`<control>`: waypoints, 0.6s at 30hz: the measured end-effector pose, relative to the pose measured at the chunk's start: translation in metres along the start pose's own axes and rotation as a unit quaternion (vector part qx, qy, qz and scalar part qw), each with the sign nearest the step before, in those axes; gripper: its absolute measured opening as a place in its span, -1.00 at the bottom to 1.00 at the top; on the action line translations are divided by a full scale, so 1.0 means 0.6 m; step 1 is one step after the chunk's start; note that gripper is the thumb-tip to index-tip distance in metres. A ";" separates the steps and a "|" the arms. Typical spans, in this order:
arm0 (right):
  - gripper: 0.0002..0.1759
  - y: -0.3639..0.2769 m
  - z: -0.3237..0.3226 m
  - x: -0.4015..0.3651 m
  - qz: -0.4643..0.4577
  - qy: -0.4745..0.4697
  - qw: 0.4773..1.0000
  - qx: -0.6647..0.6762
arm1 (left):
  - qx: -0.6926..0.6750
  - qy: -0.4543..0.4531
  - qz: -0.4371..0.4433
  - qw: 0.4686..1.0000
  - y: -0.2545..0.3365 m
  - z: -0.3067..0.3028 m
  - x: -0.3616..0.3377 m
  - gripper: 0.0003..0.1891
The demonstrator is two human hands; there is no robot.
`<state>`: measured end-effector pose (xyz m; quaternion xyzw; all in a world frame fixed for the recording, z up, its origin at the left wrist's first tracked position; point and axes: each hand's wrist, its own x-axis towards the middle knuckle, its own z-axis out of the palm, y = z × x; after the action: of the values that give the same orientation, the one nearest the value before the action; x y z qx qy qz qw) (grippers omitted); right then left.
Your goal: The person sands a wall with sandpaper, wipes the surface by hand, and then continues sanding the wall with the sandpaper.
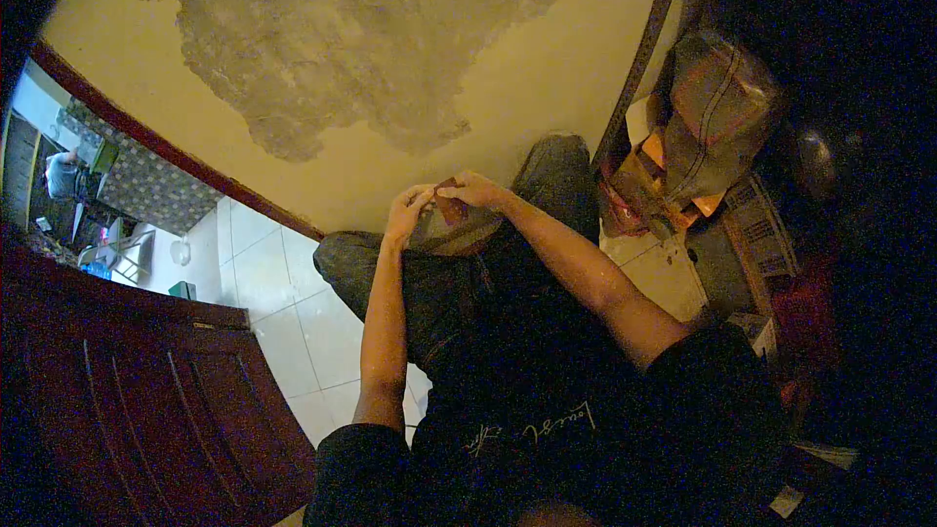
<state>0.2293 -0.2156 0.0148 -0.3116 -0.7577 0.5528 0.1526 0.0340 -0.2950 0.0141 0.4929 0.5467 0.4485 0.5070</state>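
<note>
At the bottom of the frame a dark shirt [547, 420] with pale lettering is seen, with dark trousers [459, 283] above it. Just above the middle, a small reddish-brown object [450, 207] is pinched between both hands. The left hand [406, 213] is curled against its left edge, and the right hand [476, 191] is closed over its top. Beyond, the upper frame is filled by a patched yellow wall [342, 59].

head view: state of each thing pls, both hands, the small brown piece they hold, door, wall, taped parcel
left hand, fingers closed on the small brown piece
right hand, pinching the same piece from above
small brown piece, held between both hands over the knees
wooden door, open
wall, paint gone in a large patch
taped parcel, sealed, tilted on the pile
</note>
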 end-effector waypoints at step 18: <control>-0.61 0.025 0.011 0.011 -0.055 0.047 0.997 -0.011 | 0.036 0.002 0.044 0.998 -0.002 0.001 -0.004 -0.77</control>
<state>0.2252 -0.2134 -0.0019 -0.2966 -0.7719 0.5197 0.2146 0.0348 -0.2976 0.0134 0.5339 0.5412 0.4513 0.4673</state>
